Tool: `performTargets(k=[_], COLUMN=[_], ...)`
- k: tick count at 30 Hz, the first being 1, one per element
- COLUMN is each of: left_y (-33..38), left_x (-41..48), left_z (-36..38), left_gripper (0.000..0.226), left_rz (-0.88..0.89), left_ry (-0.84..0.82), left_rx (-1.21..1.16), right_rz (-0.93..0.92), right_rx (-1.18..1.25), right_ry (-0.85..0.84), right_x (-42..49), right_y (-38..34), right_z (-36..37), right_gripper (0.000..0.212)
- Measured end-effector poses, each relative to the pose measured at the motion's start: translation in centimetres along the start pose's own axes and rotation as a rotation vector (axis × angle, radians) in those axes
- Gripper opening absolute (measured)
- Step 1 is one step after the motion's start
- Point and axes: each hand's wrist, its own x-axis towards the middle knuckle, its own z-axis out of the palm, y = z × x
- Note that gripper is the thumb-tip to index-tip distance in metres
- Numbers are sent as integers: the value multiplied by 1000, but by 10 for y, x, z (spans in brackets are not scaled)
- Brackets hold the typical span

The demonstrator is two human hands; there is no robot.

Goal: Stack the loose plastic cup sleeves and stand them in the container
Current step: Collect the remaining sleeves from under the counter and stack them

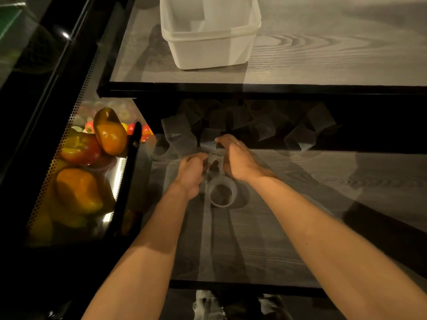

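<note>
Cup sleeves (263, 129) strew the wood-grain shelf (312, 185); left hand (191, 174), right hand (240, 159) each grip one.

Peppers: orange and red bell peppers (111, 135) piled in a lit case (77, 103), left.
Shelves: grey wood-grain boards (323, 54), black edges.

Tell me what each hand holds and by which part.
The left hand grips the stack of sleeves by its far end. The right hand touches a loose sleeve at its near rim; whether it grips cannot be told.
</note>
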Motion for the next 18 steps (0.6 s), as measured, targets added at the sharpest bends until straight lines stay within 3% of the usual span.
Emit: performTargets(k=[5,8,14,18], left_y=[13,17,13,12], left_x=[9,8,8,3], left_z=[5,6,1,8], left_gripper=[21,20,18,17], left_rz=[-24,-25,-41,-32], left_ry=[-47,-58,-62,-79], left_rx=[-80,-90,-147,-86], right_rz=[109,132,129,251], right_rx=[-194,-210,153,375], right_ry=[-169,-158,57,56], right_x=[30,31,13,7], right_y=[-13,-12,7,15], right_z=[-1,1,8,13], right_gripper=[83,84,63,42])
